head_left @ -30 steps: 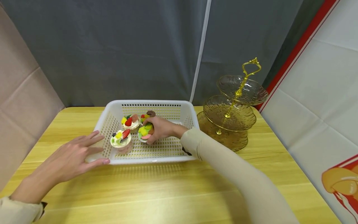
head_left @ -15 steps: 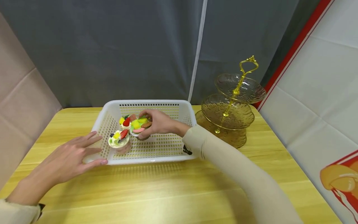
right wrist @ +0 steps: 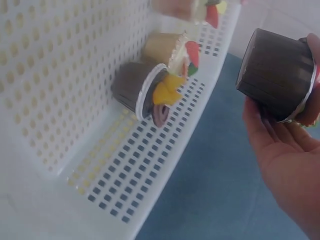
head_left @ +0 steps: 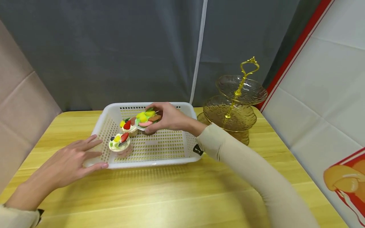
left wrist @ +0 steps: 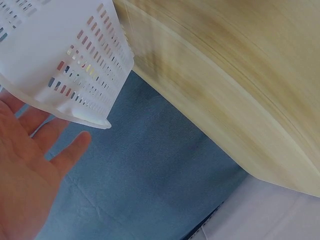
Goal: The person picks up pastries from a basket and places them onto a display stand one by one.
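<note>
My right hand grips a cupcake with yellow, green and pink toppings above the white plastic basket. In the right wrist view its dark brown cup shows clear of the basket. My left hand lies at the basket's near left corner with its fingers spread and fairly straight against the rim. Inside the basket stand a pink-cup cupcake and a cream-topped cupcake with a strawberry. A second brown-cup cupcake appears in the right wrist view; in the head view my right hand mostly hides it.
To the right of the basket stands a three-tier amber glass stand with a gold handle. The wooden table meets a grey curtain at the back. White panels border the right side.
My right hand has lifted the cupcake from among the others, first leftward, then up and slightly right. My left hand has stayed at the basket's rim. The head view has shifted slightly.
</note>
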Demonstrator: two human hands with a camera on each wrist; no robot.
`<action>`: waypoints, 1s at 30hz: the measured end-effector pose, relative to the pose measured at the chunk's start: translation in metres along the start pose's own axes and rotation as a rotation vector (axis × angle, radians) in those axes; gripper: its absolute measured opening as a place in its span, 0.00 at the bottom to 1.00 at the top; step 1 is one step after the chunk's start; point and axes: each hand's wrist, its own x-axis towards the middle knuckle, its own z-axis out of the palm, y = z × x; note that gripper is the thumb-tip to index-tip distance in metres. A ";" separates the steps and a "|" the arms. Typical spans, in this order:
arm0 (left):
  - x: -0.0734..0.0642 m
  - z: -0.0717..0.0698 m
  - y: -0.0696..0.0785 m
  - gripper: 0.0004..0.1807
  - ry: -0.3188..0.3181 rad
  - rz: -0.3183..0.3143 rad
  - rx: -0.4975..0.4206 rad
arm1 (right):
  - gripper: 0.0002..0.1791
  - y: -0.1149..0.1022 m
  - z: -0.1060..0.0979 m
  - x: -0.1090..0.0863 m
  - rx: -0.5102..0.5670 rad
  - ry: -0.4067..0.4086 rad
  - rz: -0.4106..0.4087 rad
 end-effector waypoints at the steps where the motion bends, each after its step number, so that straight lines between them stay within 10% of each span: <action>1: 0.000 0.000 0.000 0.30 0.000 -0.001 0.000 | 0.36 -0.002 -0.002 -0.002 -0.009 0.004 0.003; 30: 0.003 0.004 -0.002 0.30 0.000 -0.006 -0.018 | 0.44 -0.027 -0.069 -0.089 -0.179 0.154 -0.016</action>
